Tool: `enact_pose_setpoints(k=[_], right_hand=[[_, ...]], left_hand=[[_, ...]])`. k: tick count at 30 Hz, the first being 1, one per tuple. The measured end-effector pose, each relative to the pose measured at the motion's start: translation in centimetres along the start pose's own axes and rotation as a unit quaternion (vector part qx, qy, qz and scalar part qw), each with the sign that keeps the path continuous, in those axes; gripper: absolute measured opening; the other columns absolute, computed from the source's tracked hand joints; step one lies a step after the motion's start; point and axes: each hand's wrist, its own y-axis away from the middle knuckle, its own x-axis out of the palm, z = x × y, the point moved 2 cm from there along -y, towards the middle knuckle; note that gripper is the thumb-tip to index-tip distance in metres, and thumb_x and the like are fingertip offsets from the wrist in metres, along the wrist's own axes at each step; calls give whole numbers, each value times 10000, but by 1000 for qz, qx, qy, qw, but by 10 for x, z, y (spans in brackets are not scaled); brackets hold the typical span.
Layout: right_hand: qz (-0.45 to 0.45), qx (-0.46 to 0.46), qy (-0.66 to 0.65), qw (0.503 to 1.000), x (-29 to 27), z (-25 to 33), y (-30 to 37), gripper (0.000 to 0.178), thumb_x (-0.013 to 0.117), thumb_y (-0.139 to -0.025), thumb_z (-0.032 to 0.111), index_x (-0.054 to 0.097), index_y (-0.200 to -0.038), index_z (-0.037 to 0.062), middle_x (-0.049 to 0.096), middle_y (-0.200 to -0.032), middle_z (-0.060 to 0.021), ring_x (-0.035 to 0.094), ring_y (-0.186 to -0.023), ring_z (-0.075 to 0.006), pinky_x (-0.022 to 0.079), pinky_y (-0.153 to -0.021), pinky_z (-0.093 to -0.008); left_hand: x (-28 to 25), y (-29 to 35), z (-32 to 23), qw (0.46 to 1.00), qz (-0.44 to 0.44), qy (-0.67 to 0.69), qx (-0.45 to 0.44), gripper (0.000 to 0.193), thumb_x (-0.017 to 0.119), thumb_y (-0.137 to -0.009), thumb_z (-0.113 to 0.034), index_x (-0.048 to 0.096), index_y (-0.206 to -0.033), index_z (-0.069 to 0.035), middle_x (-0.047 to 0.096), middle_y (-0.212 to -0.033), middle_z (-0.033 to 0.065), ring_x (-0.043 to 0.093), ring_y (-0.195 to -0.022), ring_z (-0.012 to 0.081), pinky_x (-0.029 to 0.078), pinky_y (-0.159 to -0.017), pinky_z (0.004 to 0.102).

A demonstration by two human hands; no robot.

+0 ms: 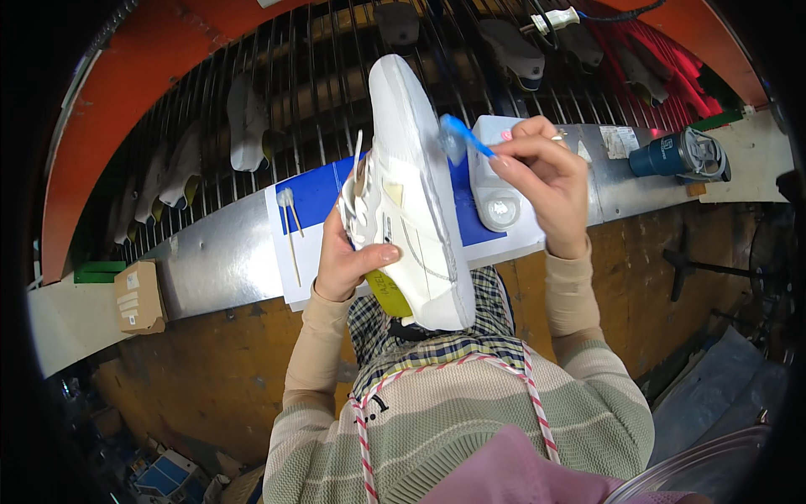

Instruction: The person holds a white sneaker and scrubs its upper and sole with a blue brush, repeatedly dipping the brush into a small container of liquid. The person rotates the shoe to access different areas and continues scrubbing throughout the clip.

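A white sneaker (411,193) with laces and a yellow-green heel lining is held up over my lap, toe pointing away. My left hand (348,260) grips it around the ankle opening, thumb on its side. Between the thumb and fingers of my right hand (550,172) is a small blue-handled brush (472,138). Its pale, blurred head is at the sole's right edge near the toe; whether it touches cannot be made out. Behind the brush, a white plastic container (487,178) with a round cap rests on the worktop.
Two swab-tipped wooden sticks (291,239) lie on blue and white sheets (311,202) on the metal ledge (222,256). Beyond runs a rack of metal rods (327,92) carrying several shoes (246,126). A cardboard box (139,298) sits left, a blue tumbler (659,157) right; a white plug (556,20) hangs above.
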Motion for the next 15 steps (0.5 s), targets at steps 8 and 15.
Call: enact_pose_setpoints(k=[8,15], right_hand=[[-57,90,-28,994,17,-4,42,164,777,-804,-23,748,-965,-28,519,-940,-33,508,-869,-119,455,-748,-253],[-106,-21,120,987,17,3,45,225,816,-758,-4,758,-975,-8,499,-919,-35,487,-827,-118,435,-702,-250]], left_hand=[[12,-4,-5,991,-62,121,-23,590,679,-881,-122,438,-1408,-12,633,-1256,143,664,-1093,217,538,-953,338],[16,-1,-9,993,-79,83,-11,600,703,-875,-112,438,-1402,-8,636,-1237,141,668,-1068,206,550,-919,328]])
